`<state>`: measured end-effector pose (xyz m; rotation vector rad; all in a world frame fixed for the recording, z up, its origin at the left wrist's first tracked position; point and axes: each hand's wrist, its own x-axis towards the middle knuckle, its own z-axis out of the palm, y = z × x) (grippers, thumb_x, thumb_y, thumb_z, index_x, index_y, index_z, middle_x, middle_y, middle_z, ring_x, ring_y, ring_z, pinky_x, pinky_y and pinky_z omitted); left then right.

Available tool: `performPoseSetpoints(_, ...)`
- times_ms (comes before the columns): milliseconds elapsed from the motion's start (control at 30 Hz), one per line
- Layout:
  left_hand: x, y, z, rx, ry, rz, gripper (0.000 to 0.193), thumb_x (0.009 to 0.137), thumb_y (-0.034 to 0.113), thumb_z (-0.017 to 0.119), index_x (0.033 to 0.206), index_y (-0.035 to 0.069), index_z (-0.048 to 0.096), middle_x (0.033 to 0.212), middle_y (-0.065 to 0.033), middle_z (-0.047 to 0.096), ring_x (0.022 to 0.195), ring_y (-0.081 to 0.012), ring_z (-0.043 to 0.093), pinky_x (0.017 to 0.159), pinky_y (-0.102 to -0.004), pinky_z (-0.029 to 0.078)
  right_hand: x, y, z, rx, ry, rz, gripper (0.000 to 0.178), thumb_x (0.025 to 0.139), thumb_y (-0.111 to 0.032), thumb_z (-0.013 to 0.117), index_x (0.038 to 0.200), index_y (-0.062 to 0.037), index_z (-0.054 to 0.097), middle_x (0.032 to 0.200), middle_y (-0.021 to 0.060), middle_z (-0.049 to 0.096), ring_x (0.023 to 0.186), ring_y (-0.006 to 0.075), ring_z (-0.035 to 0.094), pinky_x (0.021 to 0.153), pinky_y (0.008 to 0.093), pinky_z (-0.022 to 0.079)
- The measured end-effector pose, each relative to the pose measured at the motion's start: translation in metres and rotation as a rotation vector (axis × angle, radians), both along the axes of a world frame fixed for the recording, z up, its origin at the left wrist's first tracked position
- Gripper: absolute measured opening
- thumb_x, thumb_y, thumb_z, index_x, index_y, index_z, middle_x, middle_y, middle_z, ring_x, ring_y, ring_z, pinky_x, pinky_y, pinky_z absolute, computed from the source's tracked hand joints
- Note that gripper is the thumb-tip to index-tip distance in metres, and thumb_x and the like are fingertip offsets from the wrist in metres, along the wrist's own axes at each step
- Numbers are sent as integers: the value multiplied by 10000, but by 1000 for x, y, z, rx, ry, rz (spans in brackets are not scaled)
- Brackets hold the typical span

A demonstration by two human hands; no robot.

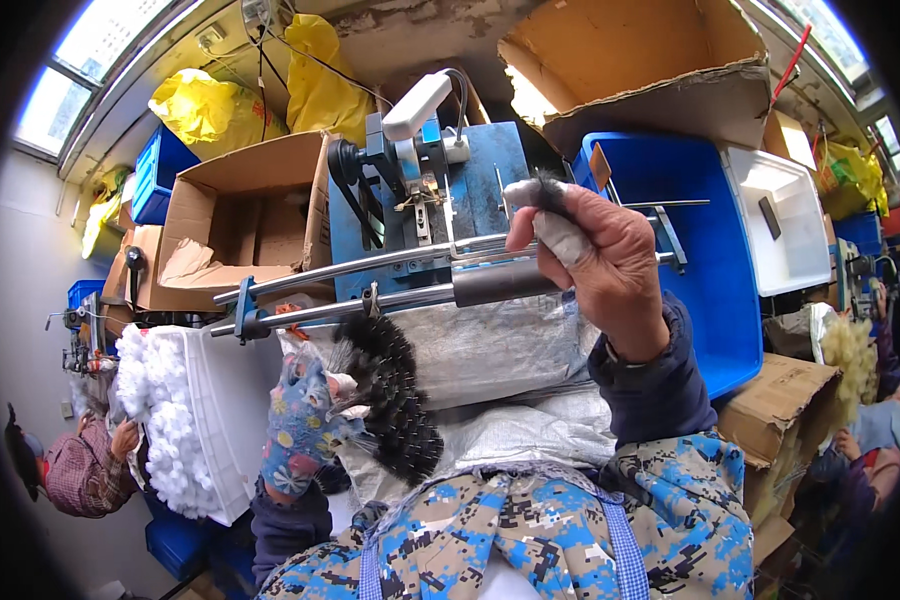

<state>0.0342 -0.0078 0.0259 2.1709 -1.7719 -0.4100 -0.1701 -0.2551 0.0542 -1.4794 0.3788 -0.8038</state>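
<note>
My right hand (pixel 610 250), its thumb and a finger wrapped in white tape, is raised in front of the bench machine. A small black fluffy tuft (pixel 547 190) is pinched between those fingertips. Lower on the left, my left hand (pixel 310 400), in a blue flowered covering with a taped fingertip showing, grips a thick bunch of black feathers (pixel 395 400). Pale ends of the bunch stick out by the fingers. Behind both hands stands a blue bench machine (pixel 425 190) with a black belt. Two metal rods (pixel 370 275) and a dark grey roller (pixel 505 284) run across its front.
An open cardboard box (pixel 315 190) stands left of the machine, a blue bin (pixel 710 350) right of it. A white tub (pixel 205 400) of white fluff sits at the left. Pale sheeting (pixel 490 350) hangs below the rods. Other people work at both sides.
</note>
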Motion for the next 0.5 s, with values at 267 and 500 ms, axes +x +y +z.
performPoseSetpoints(267,28,19,-32,299,114,52,298,615,107,739,881,32,625,809,-130,627,813,-330,592,710,-431,460,89,-69,-90,-1226,938,-282,134,773,-99,535,861,-78,634,868,130,581,838,295,586,685,406,457)
performPoseSetpoints(500,36,31,-46,196,776,355,137,720,30,671,839,8,608,730,-22,604,639,-98,564,584,-240,442,97,-69,-101,-1121,1002,-201,145,777,-108,512,851,-93,636,904,116,600,877,296,574,721,419,438)
